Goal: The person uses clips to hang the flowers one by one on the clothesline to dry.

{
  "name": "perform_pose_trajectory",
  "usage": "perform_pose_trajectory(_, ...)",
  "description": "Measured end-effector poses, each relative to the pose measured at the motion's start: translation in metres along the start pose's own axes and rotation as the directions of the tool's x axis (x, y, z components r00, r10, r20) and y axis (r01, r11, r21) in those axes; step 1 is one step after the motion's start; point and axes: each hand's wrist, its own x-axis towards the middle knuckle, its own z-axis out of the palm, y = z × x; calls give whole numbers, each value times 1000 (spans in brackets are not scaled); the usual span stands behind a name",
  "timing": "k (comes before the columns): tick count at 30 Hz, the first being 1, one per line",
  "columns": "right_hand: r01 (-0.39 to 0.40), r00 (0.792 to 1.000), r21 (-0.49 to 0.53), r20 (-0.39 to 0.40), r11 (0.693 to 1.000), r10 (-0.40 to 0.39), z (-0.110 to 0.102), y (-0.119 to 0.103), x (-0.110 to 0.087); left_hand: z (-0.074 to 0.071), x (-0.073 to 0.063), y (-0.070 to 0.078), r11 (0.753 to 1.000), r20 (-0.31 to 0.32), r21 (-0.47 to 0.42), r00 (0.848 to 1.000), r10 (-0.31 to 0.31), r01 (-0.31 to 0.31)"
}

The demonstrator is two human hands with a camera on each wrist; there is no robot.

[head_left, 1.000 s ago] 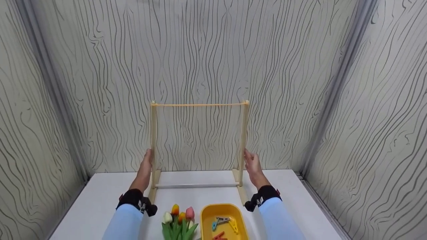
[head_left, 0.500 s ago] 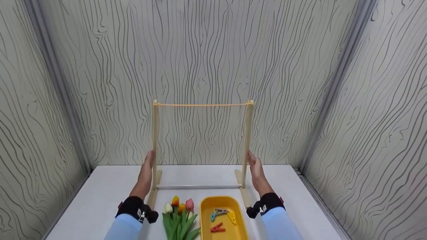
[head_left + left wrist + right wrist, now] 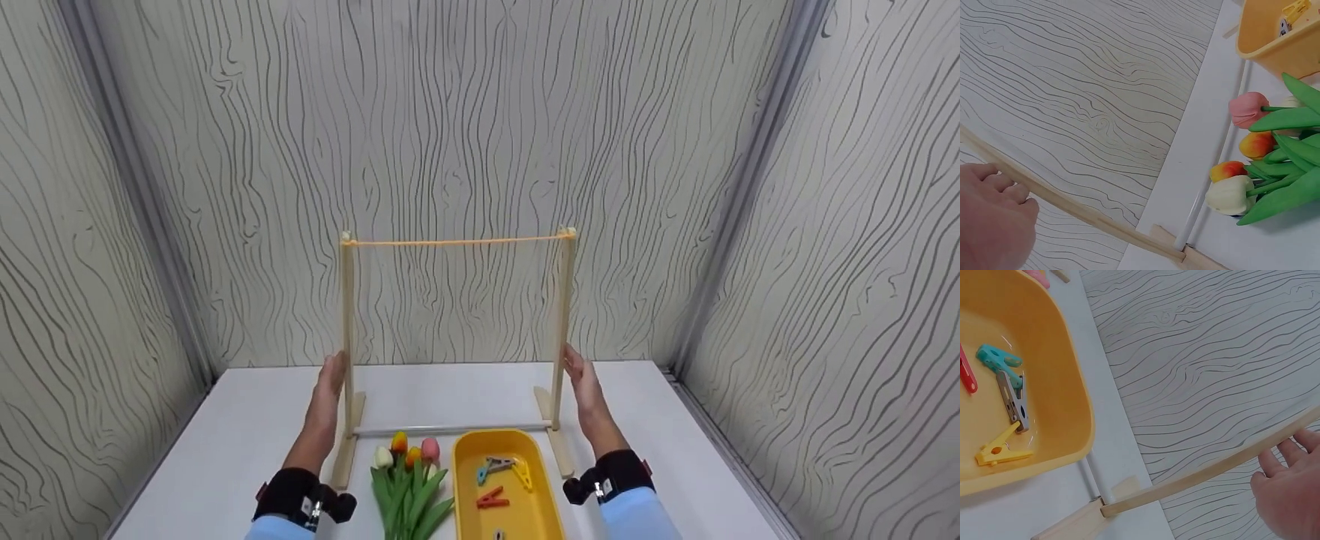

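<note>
A wooden stand with two upright posts (image 3: 348, 315) and an orange cord (image 3: 457, 241) strung between their tops stands on the white table. My left hand (image 3: 324, 397) rests on the outer side of the left post, fingers extended along it. On the other side my right hand (image 3: 589, 394) touches the right post (image 3: 564, 322) in the same way. Both wrist views show the fingertips right at the wood, not wrapped round it. A pale rod (image 3: 450, 430) joins the posts low down, and flat wooden feet (image 3: 343, 461) lie under them.
Just in front of the rod are artificial tulips (image 3: 409, 487) with white, orange and pink heads. Beside them, a yellow tray (image 3: 551, 499) holds several clothespins (image 3: 1013, 399). Behind the table (image 3: 277, 409) rises a wood-grain patterned wall (image 3: 450, 135).
The stand has come toward me with both hands against its posts, so its rod is now closer to the tulips and tray. The head view has shifted slightly.
</note>
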Motion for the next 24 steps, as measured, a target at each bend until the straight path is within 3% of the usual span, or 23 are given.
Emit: perform_pose_trajectory(24,0,1000,22,-28,1000,1,-2,-2,-36,2,-40,-1,1000,-28,-11,1000,2,-2)
